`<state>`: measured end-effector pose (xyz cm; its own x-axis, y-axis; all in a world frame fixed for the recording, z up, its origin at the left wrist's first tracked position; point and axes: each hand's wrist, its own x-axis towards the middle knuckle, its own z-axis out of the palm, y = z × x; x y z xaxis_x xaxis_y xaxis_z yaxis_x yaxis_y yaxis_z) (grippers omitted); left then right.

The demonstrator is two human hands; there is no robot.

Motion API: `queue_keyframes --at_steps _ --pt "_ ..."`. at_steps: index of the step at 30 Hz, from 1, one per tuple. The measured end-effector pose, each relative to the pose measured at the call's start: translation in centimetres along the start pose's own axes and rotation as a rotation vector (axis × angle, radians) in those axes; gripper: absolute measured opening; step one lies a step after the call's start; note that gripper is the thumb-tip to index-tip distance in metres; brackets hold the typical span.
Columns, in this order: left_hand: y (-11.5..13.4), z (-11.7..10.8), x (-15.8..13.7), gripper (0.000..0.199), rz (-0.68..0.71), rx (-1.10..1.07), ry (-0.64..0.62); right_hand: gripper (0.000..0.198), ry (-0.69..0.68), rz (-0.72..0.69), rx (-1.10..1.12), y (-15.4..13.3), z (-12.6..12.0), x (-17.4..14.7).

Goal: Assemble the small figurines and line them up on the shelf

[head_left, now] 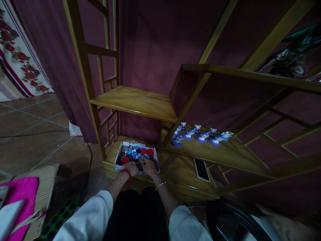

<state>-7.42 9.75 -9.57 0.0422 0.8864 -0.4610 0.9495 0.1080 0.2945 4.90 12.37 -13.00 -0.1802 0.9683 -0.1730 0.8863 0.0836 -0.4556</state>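
A shallow white box [156, 160] stands on the low left shelf, filled with small figurine parts [135, 152] in blue, red, black and white. Over its near edge, my left hand [130, 168], with a red bead bracelet on the wrist, has its fingers curled in. Close beside it, my right hand [148, 166], wearing a silver bangle, bends its fingers toward the left one. Both hands look closed around something small and dark, too dim to make out. To the right, several small figurines [203, 136] on purple bases stand in rows on a higher shelf.
The wooden shelf unit [136, 101] surrounds the box, with slanted posts to the right. A phone [201, 169] lies on the lower shelf. A woven mat [46, 187] with a pink cloth [27, 197] lies at left. A black cable [90, 160] crosses the tiled floor.
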Motion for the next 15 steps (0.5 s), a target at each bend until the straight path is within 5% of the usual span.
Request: queue_keyframes --at_steps 15 --pt "-0.1 -0.2 1.0 0.035 0.023 0.03 -0.054 0.042 -0.058 -0.006 0.018 -0.7 0.5 1.7"
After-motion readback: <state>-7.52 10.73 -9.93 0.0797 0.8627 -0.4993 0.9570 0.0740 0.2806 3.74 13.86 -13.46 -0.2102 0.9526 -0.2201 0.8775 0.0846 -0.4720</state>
